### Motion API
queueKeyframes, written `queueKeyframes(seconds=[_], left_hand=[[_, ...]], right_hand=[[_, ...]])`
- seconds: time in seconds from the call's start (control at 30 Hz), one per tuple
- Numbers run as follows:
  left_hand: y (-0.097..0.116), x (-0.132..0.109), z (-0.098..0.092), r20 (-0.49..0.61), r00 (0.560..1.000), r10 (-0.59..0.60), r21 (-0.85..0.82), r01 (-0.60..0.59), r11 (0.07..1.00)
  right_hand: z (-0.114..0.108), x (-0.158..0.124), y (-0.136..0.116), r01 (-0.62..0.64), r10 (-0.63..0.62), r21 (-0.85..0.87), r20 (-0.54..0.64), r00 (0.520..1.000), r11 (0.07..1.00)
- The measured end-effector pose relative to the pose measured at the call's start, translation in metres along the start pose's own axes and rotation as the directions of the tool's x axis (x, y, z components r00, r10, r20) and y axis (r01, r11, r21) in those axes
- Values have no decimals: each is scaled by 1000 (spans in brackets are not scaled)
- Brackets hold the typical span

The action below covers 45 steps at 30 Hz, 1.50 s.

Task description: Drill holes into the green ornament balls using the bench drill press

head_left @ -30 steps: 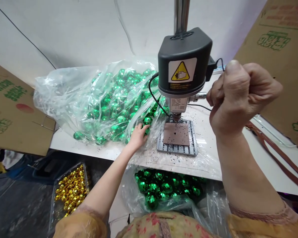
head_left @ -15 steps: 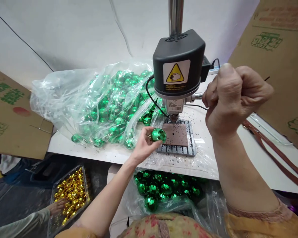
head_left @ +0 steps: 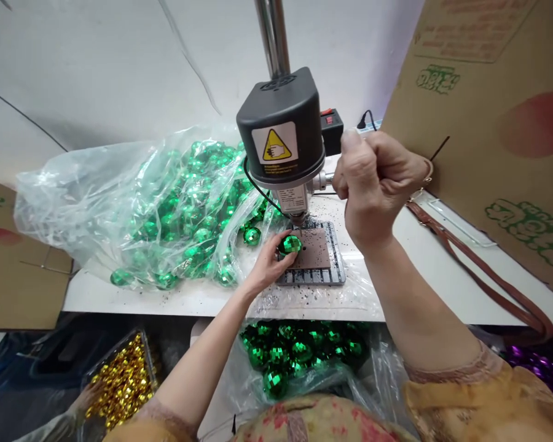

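Observation:
My left hand (head_left: 268, 263) pinches a shiny green mirror-faceted ball (head_left: 290, 244) between thumb and fingers, over the left part of a brown board (head_left: 320, 252) with a small hole. That board lies on the slotted metal base (head_left: 338, 258) of a small black bench drill press (head_left: 279, 129). The ball sits just below the drill's chuck (head_left: 297, 218). My right hand (head_left: 378, 190) is a fist at the drill press's side, closed round its feed handle, which my fingers mostly hide. A loose green ball (head_left: 251, 236) rests left of the base.
A clear plastic bag (head_left: 74, 178) of green balls lies on the white table (head_left: 120, 301). More green balls (head_left: 299, 353) fill a bag at my lap. Cardboard boxes (head_left: 470, 123) flank the table. A brown strap (head_left: 479, 264) lies right. Another person's hand (head_left: 90, 396) touches a bin of gold pieces (head_left: 124, 380).
My view has turned, so the drill press appears further left. My left hand has brought the green ball in over the board, under the chuck. My right fist stays at the handle.

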State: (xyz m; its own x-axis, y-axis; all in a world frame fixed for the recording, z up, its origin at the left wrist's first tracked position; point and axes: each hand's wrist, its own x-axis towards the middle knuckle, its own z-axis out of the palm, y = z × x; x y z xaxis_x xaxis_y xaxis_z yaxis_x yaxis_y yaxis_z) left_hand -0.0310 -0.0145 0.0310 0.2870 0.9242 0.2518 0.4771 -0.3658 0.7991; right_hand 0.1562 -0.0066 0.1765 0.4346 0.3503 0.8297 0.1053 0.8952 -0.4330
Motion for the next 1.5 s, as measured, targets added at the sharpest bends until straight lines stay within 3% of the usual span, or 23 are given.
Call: queueKeyframes(seconds=[0.1, 0.37, 0.53, 0.77, 0.93, 1.17, 1.5], left_hand=[[-6, 4, -1, 17, 1000, 17, 20, -17, 1000], [-9, 10, 10, -7, 996, -83, -43, 83, 996], [-10, 14, 16, -17, 999, -47, -17, 47, 999], [-10, 12, 26, -131, 991, -18, 38, 24, 999], [-6, 7, 42, -202, 979, -33, -12, 31, 999], [-14, 7, 51, -188, 981, -43, -44, 35, 998], [-17, 4, 53, -186, 982, -30, -113, 9, 994]], right_hand=[[0, 1, -1, -14, 14, -1, 12, 1000, 1000], [-4, -3, 6, -58, 69, -129, 85, 994, 990], [-5, -5, 10, -76, 87, -125, 86, 993, 989], [-2, 0, 0, -66, 73, -122, 61, 995, 990], [-2, 2, 0, -49, 55, -108, 55, 997, 993], [0, 1, -4, -27, 27, -8, 15, 1000, 1000], [-7, -19, 9, 37, -37, -64, 0, 999, 997]])
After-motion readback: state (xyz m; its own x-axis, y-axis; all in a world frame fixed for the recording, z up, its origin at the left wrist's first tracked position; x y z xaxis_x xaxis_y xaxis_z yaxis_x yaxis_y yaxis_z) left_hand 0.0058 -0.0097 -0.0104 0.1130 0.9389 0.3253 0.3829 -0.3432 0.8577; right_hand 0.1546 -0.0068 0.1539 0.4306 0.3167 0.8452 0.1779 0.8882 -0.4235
